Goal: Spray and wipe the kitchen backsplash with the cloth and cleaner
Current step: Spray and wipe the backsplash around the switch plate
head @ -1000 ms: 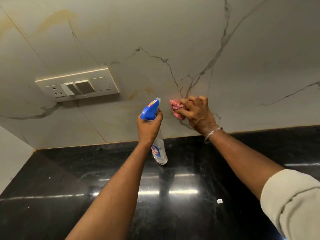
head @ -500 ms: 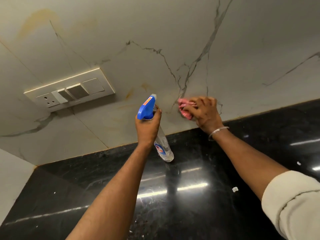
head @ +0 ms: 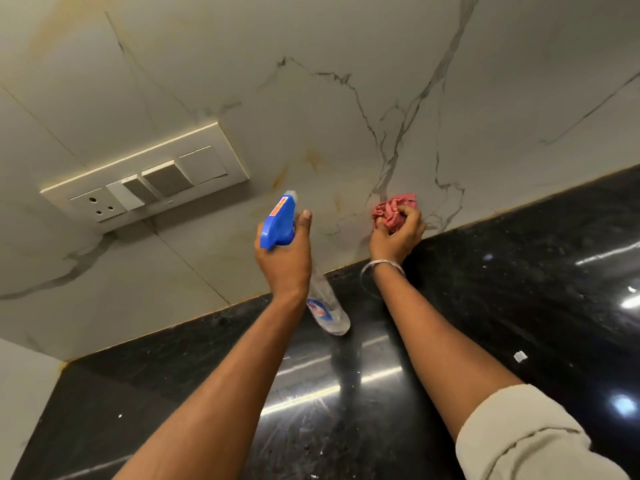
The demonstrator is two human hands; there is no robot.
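The backsplash (head: 346,109) is pale marble tile with grey veins and a few yellowish stains near its lower middle. My left hand (head: 284,258) grips a clear spray bottle (head: 325,310) by its neck, its blue trigger head (head: 277,223) pointing up at the wall. My right hand (head: 398,233) holds a bunched pink cloth (head: 393,211) low on the backsplash, just above the counter joint and to the right of the bottle. Whether the cloth touches the tile is unclear.
A white switch and socket plate (head: 145,181) is set in the wall to the left of the bottle. Below the wall lies a glossy black stone counter (head: 519,289) with a small white scrap (head: 520,356) on the right.
My right hand has turned and bunched the cloth into its fist, drawing it down and slightly left along the wall. The left hand holds the bottle in nearly the same place.
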